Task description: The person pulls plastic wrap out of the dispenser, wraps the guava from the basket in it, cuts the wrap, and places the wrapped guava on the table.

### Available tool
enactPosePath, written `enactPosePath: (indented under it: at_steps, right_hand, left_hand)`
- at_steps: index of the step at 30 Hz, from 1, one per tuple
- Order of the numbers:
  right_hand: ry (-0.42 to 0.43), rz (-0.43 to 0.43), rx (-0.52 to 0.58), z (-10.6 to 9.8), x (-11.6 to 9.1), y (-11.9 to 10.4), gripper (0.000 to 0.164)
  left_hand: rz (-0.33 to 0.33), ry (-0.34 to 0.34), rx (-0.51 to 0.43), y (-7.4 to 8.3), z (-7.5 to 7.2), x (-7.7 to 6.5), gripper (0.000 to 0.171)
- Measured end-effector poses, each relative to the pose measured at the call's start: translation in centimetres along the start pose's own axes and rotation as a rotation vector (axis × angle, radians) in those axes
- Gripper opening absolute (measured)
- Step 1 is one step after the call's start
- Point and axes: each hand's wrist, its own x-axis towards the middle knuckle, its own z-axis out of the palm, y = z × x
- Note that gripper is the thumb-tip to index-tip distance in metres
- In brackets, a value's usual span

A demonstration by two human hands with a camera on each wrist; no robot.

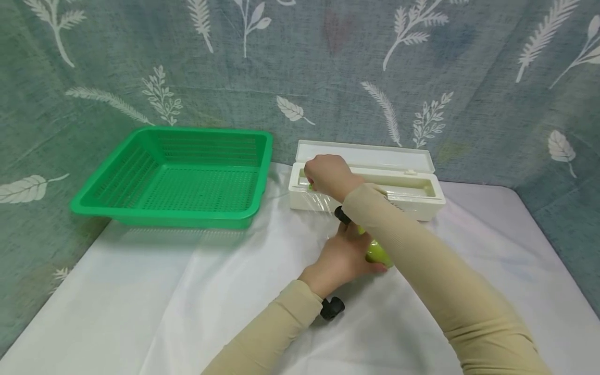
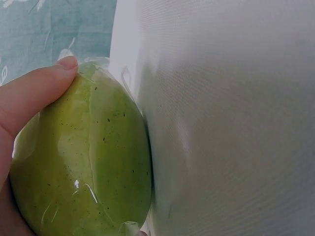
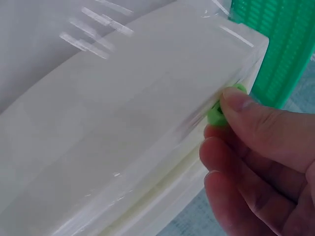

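Note:
A green mango (image 2: pixel 98 147) covered in clear plastic wrap lies on the white cloth, gripped by my left hand (image 1: pixel 344 255) with the thumb over one end. In the head view the right sleeve covers part of this mango (image 1: pixel 378 254). My right hand (image 1: pixel 332 174) reaches across to the left end of a white plastic-wrap dispenser (image 1: pixel 424 209). There its thumb and fingers pinch a small bright-green slide cutter (image 3: pixel 216 116), best seen in the right wrist view. Clear plastic wrap (image 1: pixel 320 202) stretches from the dispenser's front edge toward the mango.
To the left stands a green slatted basket (image 1: pixel 187 214). The dispenser's lid (image 1: pixel 365 153) is raised at the back. A patterned grey-green curtain (image 1: pixel 328 78) hangs behind the table. Black camera mounts (image 1: pixel 333 308) sit at the wrists.

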Motion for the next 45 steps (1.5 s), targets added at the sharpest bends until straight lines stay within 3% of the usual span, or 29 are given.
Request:
enactPosePath:
  at_steps: [10, 45]
  right_hand:
    - [0.06, -0.013, -0.005, 0.03, 0.15, 0.05, 0.008]
    - [0.018, 0.006, 0.015, 0.17, 0.67, -0.45, 0.007]
  left_hand:
    - [0.005, 0.0, 0.038, 0.41, -0.15, 0.18, 0.085]
    - [0.011, -0.001, 0.087, 0.29, -0.15, 0.0, 0.082]
